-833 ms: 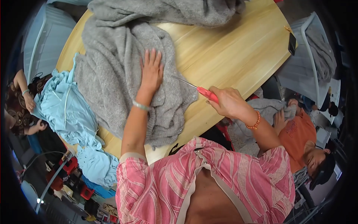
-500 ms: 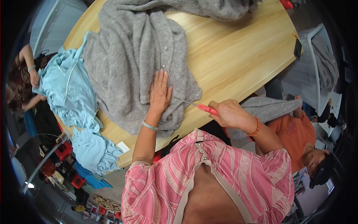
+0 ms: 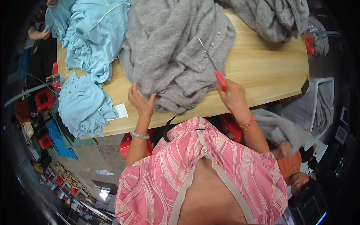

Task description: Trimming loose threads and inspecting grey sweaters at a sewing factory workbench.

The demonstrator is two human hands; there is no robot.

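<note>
A grey knitted cardigan point(image 3: 161, 45) with shiny buttons lies bunched on the wooden table in front of me. My left hand point(image 3: 141, 104) is at its near left edge, fingers apart, the thumb touching the knit. My right hand point(image 3: 233, 98) grips red-handled scissors point(image 3: 208, 56) over the cardigan's right side. Their slim metal blades are together and point away from me, toward the buttoned edge; my fingers hide part of the handle.
Light blue garments point(image 3: 84, 105) lie at the left beside a white card point(image 3: 120, 111). More grey knitwear point(image 3: 270, 18) is at the far right. A dark phone point(image 3: 305, 86) lies by the table's point(image 3: 270, 75) right edge. A person in orange point(image 3: 294, 165) handles grey cloth at the right.
My left hand has gone from lying flat on the cardigan to its near left edge. The scissors have swung from pointing left to pointing away from me. My view has shifted.
</note>
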